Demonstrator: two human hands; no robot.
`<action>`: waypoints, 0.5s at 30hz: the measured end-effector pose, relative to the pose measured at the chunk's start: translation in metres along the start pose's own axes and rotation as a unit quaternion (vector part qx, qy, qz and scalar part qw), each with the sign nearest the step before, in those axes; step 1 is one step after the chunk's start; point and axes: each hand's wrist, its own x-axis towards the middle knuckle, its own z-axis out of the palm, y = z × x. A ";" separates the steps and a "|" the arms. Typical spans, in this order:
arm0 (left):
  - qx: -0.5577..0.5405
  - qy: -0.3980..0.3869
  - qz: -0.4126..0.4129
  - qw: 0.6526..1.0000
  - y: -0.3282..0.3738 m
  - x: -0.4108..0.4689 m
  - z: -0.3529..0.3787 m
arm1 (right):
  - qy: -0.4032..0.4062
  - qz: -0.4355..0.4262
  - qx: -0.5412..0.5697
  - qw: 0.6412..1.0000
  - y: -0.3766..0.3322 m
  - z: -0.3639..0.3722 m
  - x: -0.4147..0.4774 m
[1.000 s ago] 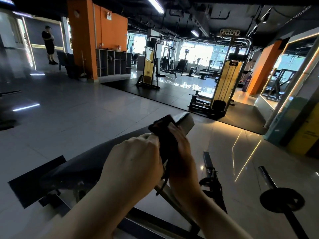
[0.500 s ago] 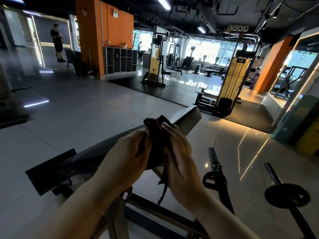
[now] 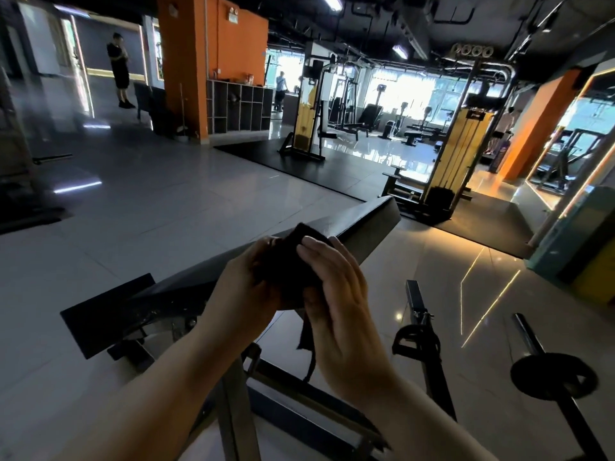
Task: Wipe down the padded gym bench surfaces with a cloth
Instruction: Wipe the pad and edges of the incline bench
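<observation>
A long black padded bench (image 3: 359, 224) slopes up from lower left to the middle of the head view, on a grey metal frame (image 3: 233, 404). Above its middle I hold a dark cloth (image 3: 286, 264) bunched between both hands. My left hand (image 3: 243, 287) grips the cloth from the left side. My right hand (image 3: 339, 294) lies against its right side with the fingers flat over it. A dark strip of the cloth (image 3: 307, 341) dangles below my hands. My hands hide the bench pad beneath them.
A barbell with a black plate (image 3: 552, 377) lies on the tiled floor at the right, with a black handle bar (image 3: 417, 314) nearer the bench. A yellow cable machine (image 3: 462, 154) stands beyond the bench end. A person (image 3: 119, 69) stands far left.
The view has shifted so the bench and hands sit higher and more centred. My right hand has turned to lie flatter over the cloth, which is now more bunched between the hands.
</observation>
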 end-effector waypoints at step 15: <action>0.286 -0.023 0.148 0.946 0.022 0.032 0.030 | 0.032 0.038 0.104 0.993 0.065 -0.012 0.029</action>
